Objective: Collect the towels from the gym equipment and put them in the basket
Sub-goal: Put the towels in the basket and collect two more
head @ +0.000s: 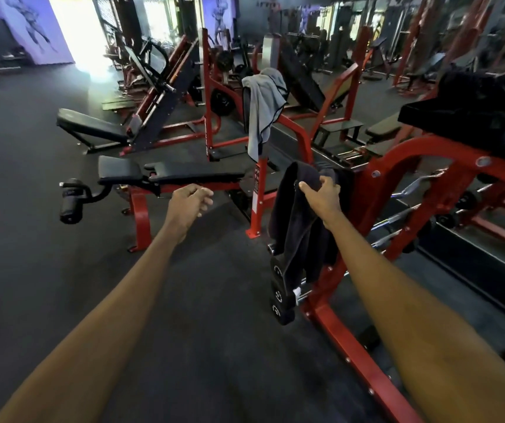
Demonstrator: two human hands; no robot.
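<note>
Reaching forward from the bottom of the view are 2 bare arms over a dark gym floor. The right hand is closed around the top of a black towel, fingers and thumb pinching a bunched fold; the rest of the cloth hangs straight down in front of a red machine on the right, just above a stack of black weight plates. The left hand is empty, fingers loosely curled and half open, hovering near a flat black bench on a red frame. Farther back, between the 2 hands, a grey towel is draped over the top of a red upright, one end trailing down its side. More benches and red racks fill the room behind. No basket shows.
</note>
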